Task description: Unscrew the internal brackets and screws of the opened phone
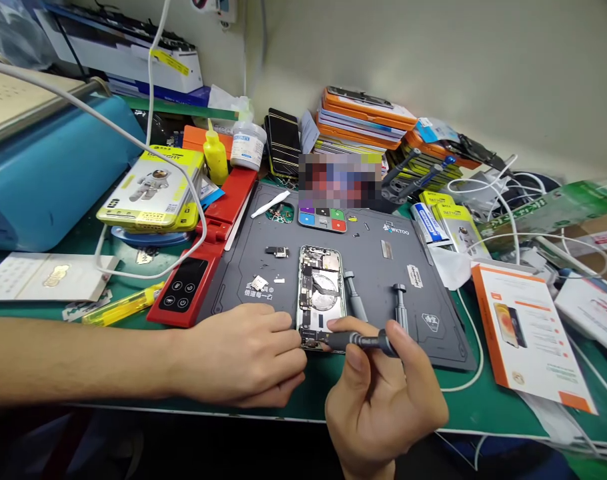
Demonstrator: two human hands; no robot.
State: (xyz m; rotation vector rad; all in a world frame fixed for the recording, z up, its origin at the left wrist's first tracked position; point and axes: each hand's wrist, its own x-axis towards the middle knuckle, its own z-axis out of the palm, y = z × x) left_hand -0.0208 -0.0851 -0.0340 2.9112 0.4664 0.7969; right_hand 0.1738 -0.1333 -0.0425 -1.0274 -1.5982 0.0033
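An opened smartphone (321,297) is lying face down near the middle of the grey repair mat (373,267). The right hand (383,400) is pinching a precision screwdriver (356,341), its tip touching the phone's lower end. The left hand (243,357), fingers curled together, is pressing against the phone's lower left corner. Two spare screwdrivers (354,295) are lying just right of the phone.
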